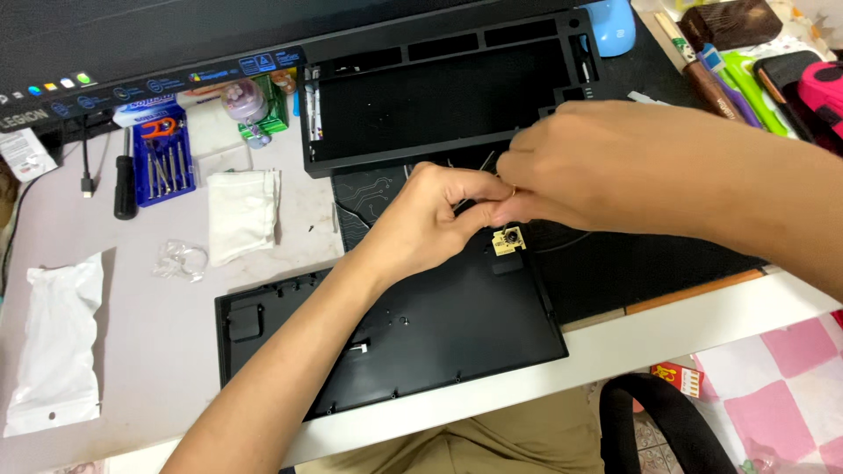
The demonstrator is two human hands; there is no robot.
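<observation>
A black flat keyboard base panel [474, 325] lies at the table's front edge. Near its upper right corner sits a small cream circuit module [508, 240] with a round black part. My left hand [430, 219] pinches thin wires just above that module. My right hand [597, 162] comes in from the right, its fingers closed on the same thin wires or a slim tool right beside the left fingertips; the exact item is hidden. A black keyboard top frame [439, 96] with cut-outs lies further back.
A blue screwdriver set [163, 158], a black screwdriver [126, 184], a folded white cloth [241, 213], a clear small bag [180, 259] and a white pouch [54, 342] lie at the left. A black mat [632, 272], a blue mouse [609, 25] and pens [720, 75] are at the right.
</observation>
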